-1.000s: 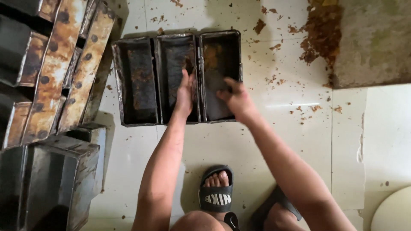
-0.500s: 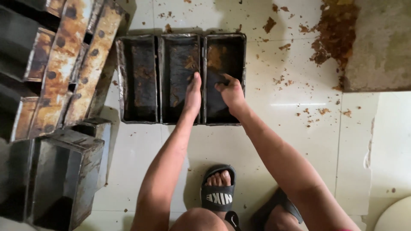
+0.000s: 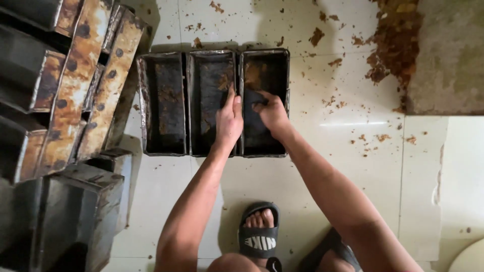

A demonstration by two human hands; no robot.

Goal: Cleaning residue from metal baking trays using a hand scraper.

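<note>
A dark, rusty baking tin (image 3: pixel 164 151) with three long compartments lies on the tiled floor in front of me. My left hand (image 3: pixel 229 121) rests on the wall between the middle and right compartments, fingers in the middle one, thumb on the other side. In the right compartment, my right hand (image 3: pixel 272 113) has its fingers bent onto a dark cloth-like piece (image 3: pixel 254 128) against the bottom. Brown crust shows at the top of that compartment.
Stacks of similar rusty tins (image 3: pixel 75 100) fill the left side, with more dark tins (image 3: pixel 75 216) below them. Brown crumbs and a heap of scrapings (image 3: pixel 393 45) lie at the upper right beside a grey slab (image 3: pixel 448 55). My sandalled foot (image 3: pixel 258 236) is below.
My right hand has moved a little farther up inside the right compartment. The left hand has stayed on the dividing wall. The tin has not shifted on the floor.
</note>
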